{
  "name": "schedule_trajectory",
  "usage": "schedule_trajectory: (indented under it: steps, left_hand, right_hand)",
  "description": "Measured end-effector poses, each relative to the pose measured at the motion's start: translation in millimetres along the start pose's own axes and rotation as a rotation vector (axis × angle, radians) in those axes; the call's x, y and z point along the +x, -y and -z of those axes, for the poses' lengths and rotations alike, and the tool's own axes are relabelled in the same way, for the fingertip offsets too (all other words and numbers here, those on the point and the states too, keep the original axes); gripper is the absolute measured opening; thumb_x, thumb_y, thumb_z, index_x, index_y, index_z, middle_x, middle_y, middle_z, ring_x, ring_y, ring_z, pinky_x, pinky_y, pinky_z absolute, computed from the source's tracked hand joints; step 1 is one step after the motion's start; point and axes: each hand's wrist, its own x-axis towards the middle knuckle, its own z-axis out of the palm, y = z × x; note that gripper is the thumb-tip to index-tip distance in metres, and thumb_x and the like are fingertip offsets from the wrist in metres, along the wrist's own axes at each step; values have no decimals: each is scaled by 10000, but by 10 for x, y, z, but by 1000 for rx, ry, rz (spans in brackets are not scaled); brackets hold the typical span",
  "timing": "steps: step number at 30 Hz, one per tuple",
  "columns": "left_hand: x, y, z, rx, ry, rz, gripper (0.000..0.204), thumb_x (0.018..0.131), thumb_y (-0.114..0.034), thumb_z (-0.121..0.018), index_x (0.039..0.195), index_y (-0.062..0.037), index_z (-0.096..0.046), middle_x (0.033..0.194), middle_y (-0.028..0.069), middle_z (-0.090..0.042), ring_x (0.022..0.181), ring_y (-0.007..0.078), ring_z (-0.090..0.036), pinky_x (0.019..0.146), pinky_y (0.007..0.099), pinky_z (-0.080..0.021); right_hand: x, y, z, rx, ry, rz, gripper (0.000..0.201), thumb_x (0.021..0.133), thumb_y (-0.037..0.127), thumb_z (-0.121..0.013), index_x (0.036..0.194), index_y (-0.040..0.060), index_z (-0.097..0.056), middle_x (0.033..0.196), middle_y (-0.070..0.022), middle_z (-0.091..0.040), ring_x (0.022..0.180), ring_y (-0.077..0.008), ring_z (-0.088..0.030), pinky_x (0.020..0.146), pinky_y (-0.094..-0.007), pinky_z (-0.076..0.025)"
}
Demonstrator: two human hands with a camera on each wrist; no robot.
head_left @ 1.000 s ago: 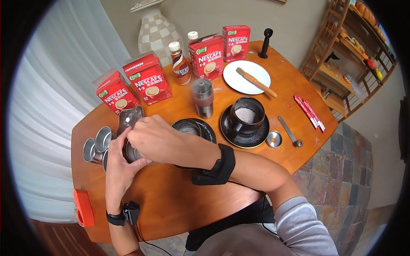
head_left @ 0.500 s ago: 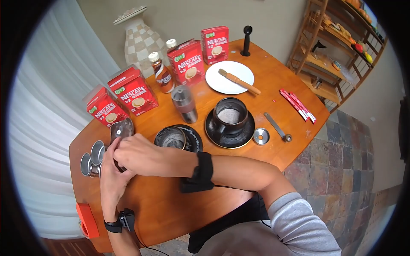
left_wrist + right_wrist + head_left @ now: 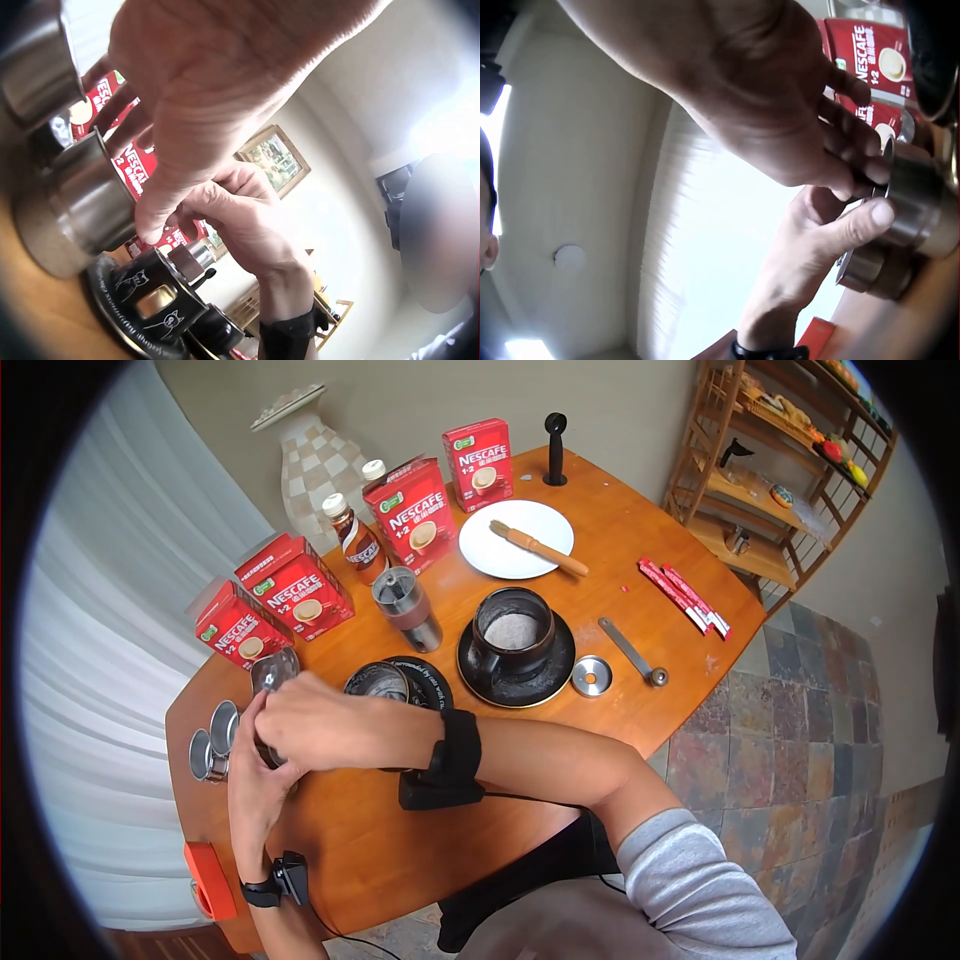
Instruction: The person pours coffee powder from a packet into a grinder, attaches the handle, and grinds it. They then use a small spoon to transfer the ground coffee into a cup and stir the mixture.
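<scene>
My left hand grips a steel cup at the table's left side, with the thumb along its outer wall. My right hand is over the cup's mouth, fingers bent together and their tips at the rim in the right wrist view. Something dark shows between those fingertips; I cannot tell what they hold. From the head camera both hands cover most of the cup. Two more steel cups stand just left of it, and a clear glass vessel lies behind the fingers.
Red Nescafe boxes and bottles line the back. Nearby stand a coffee grinder, a dark cup on a black saucer and another black cup. A brush rests on a white plate. A crank handle lies right.
The head view has swung, so the table's things sit further left in it. My two hands remain together at the steel cup, the right one over its mouth.
</scene>
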Motion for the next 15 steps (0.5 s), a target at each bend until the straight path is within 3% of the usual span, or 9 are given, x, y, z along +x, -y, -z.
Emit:
schedule_trajectory:
  steps: [5,8,11,15]
  left_hand:
    - [11,-62,8,4,33,52,972,741,10,-891,1581,-13,-403,1378,122,-642,1240,194,-622,1056,339,-504]
    - [-4,16,9,-11,34,77,950,760,24,-869,1586,-24,-402,1368,115,-649,1223,192,-634,1054,333,-503]
    - [6,-20,6,-47,41,115,949,761,22,-870,1586,-25,-404,1372,111,-651,1233,186,-632,1067,329,-492]
    - [15,-30,11,3,46,95,945,751,17,-879,1577,-19,-421,1389,109,-651,1251,178,-623,1083,329,-479]
  right_hand:
    - [67,-7,-269,-108,-59,7,170,702,122,-820,793,5,-736,785,-172,-743,806,-346,-750,641,-425,-563]
    - [21,-20,-169,-133,-9,-5,215,758,215,-826,826,29,-741,857,-155,-760,888,-298,-756,727,-416,-563]
    - [109,30,-272,-20,97,-35,218,750,222,-831,817,35,-741,864,-151,-757,879,-302,-755,747,-410,-562]
    - [63,-10,-365,-120,-59,-1,211,752,208,-824,821,27,-741,850,-152,-752,849,-309,-755,731,-420,-571]
